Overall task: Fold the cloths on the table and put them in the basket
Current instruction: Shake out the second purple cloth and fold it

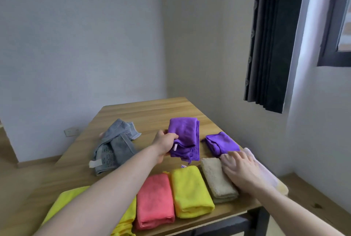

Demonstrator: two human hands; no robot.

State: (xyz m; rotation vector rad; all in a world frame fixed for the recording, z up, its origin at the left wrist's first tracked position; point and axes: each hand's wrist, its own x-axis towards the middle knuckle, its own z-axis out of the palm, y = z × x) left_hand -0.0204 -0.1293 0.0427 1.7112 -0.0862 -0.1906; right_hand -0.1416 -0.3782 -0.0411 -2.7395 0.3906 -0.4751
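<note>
Now the left hand grips a folded purple cloth just over the table. The right hand lies flat, fingers straight, on the folded row. Next it probably joins that row; no basket shows.

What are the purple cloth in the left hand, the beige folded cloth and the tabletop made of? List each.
Purple cloth: looks like microfibre; smooth, limp drape, slight sheen.
Beige folded cloth: probably terry or fleece; nubby, matte pile.
Tabletop: wood-grain surface, possibly laminate; even, straight streaks, satin finish.
</note>
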